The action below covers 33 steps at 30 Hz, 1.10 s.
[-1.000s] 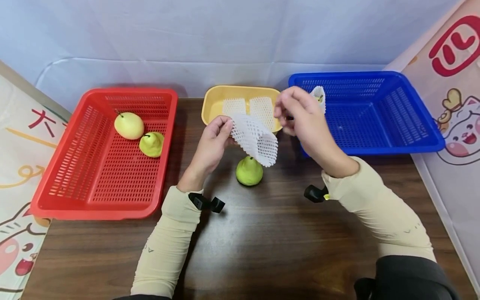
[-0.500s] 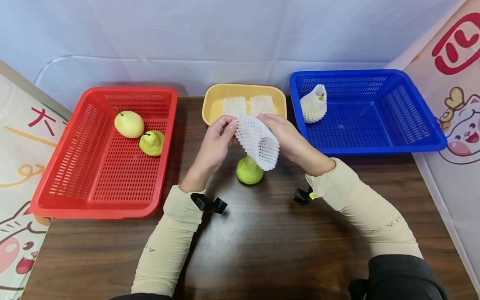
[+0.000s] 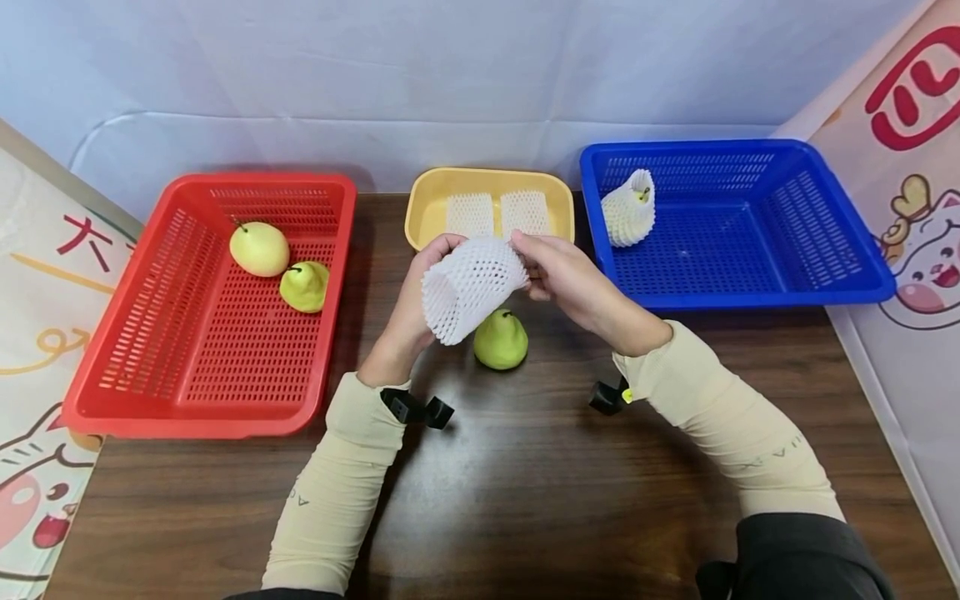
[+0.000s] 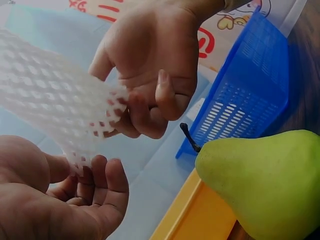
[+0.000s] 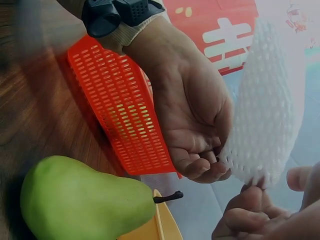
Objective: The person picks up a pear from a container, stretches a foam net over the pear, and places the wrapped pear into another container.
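A white foam fruit net hangs over the table between both hands, its wide mouth facing down and to the left. My left hand pinches one edge of it between thumb and fingers, as the left wrist view shows. At the opposite edge my right hand holds the net with curled fingers; in the right wrist view its fingers are right at the net's lower rim. Just below, a green pear stands upright on the table, stem up, touched by neither hand.
A red basket on the left holds two pears. Behind the hands, a yellow tray contains foam nets. On the right, a blue basket holds one pear in a net. A pale cloth hangs behind.
My right hand has come in from the right and taken hold of the net beside the left hand. The net's mouth has swung from lower right to lower left, uncovering the pear's top.
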### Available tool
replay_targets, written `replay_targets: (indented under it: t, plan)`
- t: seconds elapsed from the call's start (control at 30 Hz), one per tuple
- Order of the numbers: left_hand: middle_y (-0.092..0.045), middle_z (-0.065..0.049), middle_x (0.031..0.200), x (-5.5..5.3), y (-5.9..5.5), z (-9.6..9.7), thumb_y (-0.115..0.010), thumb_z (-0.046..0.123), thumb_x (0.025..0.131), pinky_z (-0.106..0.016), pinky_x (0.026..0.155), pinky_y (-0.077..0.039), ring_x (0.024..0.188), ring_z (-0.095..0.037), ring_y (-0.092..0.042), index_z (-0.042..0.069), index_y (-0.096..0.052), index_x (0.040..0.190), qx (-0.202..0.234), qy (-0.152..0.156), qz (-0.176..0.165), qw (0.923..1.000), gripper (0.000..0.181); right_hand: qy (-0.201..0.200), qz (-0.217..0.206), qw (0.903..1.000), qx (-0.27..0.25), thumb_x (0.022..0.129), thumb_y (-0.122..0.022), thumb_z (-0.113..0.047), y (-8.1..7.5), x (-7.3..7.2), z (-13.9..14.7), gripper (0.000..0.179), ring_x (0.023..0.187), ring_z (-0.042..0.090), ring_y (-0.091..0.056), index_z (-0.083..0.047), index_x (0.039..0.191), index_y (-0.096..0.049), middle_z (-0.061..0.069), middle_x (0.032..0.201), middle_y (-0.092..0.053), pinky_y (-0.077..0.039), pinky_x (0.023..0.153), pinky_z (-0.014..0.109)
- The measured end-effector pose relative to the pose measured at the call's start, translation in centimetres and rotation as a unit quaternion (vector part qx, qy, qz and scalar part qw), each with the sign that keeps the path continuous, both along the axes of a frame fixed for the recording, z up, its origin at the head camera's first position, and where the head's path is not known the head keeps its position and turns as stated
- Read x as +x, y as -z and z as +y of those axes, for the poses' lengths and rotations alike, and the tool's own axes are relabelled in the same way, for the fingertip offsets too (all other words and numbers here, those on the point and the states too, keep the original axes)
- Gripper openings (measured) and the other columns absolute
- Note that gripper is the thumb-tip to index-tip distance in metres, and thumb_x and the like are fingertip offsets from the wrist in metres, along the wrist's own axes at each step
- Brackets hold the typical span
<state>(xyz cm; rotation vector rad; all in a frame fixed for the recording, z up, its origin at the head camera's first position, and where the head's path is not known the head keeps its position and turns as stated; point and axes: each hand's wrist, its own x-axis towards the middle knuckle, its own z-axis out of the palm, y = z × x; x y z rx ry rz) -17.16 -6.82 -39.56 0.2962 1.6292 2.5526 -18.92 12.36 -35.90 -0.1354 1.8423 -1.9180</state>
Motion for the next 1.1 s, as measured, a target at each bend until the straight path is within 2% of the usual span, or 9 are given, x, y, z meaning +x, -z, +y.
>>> replay_targets:
  t: [0.1,0.27,0.4,0.5,0.63,0.8,0.93,1.03,1.1]
  plan:
    - [-0.058,-0.001,0.092,0.0,-0.1,0.1,-0.039,-0.009,0.104,-0.018,0.072,-0.050,0.084,-0.008,-0.057,-0.002,-0.054,0.102,0.004,-0.016,-0.009,0.9998,0.016,0.002,0.013,0.9994,0.031,0.109,-0.046,-0.026,0.1,0.1,0.2,0.027,0.065,0.007,-0.045,-0.015,0.096,-0.068,-0.007,0.072,-0.057,-0.033,0.058,0.020]
    - [-0.060,-0.002,0.090,0.0,-0.5,0.6,-0.042,0.004,0.109,-0.018,0.069,-0.050,0.081,-0.009,-0.059,0.005,-0.056,0.096,0.009,-0.051,-0.041,0.9978,0.019,0.020,0.030,0.9973,0.063,0.109,-0.048,-0.027,0.5,0.3,0.0,0.023,0.070,0.007,-0.047,-0.013,0.106,-0.065,-0.009,0.074,-0.058,-0.038,0.060,0.021]
    - [-0.062,-0.006,0.091,0.1,-0.9,0.8,-0.037,0.007,0.110,-0.024,0.075,-0.053,0.084,-0.014,-0.065,0.006,-0.052,0.095,0.038,-0.044,-0.052,0.9969,0.021,0.030,0.046,0.9964,0.065,0.110,-0.044,-0.026,1.1,0.6,-0.1,0.025,0.066,0.008,-0.045,-0.009,0.105,-0.062,-0.006,0.074,-0.054,-0.037,0.057,0.021]
    - [-0.059,-0.007,0.092,0.2,-1.0,0.9,-0.033,0.009,0.111,-0.027,0.078,-0.054,0.082,-0.018,-0.065,0.006,-0.050,0.097,0.068,-0.037,-0.061,0.9952,0.022,0.032,0.077,0.9943,0.067,0.111,-0.042,-0.021,1.6,0.8,0.0,0.026,0.063,0.008,-0.045,-0.004,0.107,-0.060,-0.005,0.074,-0.053,-0.037,0.055,0.021]
    - [-0.054,-0.006,0.093,0.5,-0.9,1.0,-0.034,0.012,0.112,-0.028,0.070,-0.055,0.072,-0.020,-0.061,0.005,-0.050,0.099,0.076,-0.040,-0.082,0.9929,0.021,0.037,0.139,0.9872,0.069,0.110,-0.042,-0.015,2.1,0.9,0.0,0.025,0.062,0.008,-0.047,0.002,0.108,-0.059,-0.003,0.077,-0.055,-0.039,0.054,0.022]
    - [-0.050,-0.003,0.086,1.3,-0.6,1.5,-0.039,0.009,0.110,-0.019,0.057,-0.047,0.065,-0.012,-0.053,0.005,-0.052,0.096,0.038,-0.093,-0.105,0.9894,0.020,0.048,0.200,0.9735,0.099,0.109,-0.044,-0.008,2.6,1.4,0.1,0.023,0.058,0.009,-0.041,0.004,0.095,-0.057,0.001,0.071,-0.044,-0.035,0.053,0.023]
    - [-0.050,-0.001,0.083,2.0,-0.2,2.1,-0.043,0.007,0.109,-0.017,0.059,-0.042,0.068,-0.007,-0.049,0.004,-0.054,0.093,-0.016,-0.134,-0.093,0.9865,0.019,0.046,0.184,0.9760,0.107,0.108,-0.042,-0.007,3.1,2.0,0.2,0.023,0.059,0.008,-0.047,0.007,0.103,-0.059,0.000,0.069,-0.049,-0.039,0.054,0.021]
    - [-0.051,-0.001,0.083,2.5,0.4,2.4,-0.044,0.008,0.109,-0.018,0.060,-0.042,0.069,-0.007,-0.048,0.001,-0.055,0.095,-0.061,-0.141,-0.084,0.9846,0.018,0.048,0.168,0.9792,0.104,0.108,-0.042,-0.007,3.8,2.5,0.4,0.024,0.061,0.007,-0.052,0.009,0.107,-0.059,0.000,0.071,-0.055,-0.043,0.055,0.020]
    - [-0.051,-0.001,0.083,2.6,0.9,2.6,-0.044,0.008,0.109,-0.018,0.061,-0.042,0.070,-0.007,-0.049,0.000,-0.055,0.097,-0.091,-0.142,-0.082,0.9823,0.018,0.053,0.168,0.9780,0.112,0.108,-0.043,-0.007,4.5,2.7,0.5,0.023,0.060,0.007,-0.051,0.009,0.103,-0.059,0.000,0.070,-0.055,-0.042,0.054,0.020]
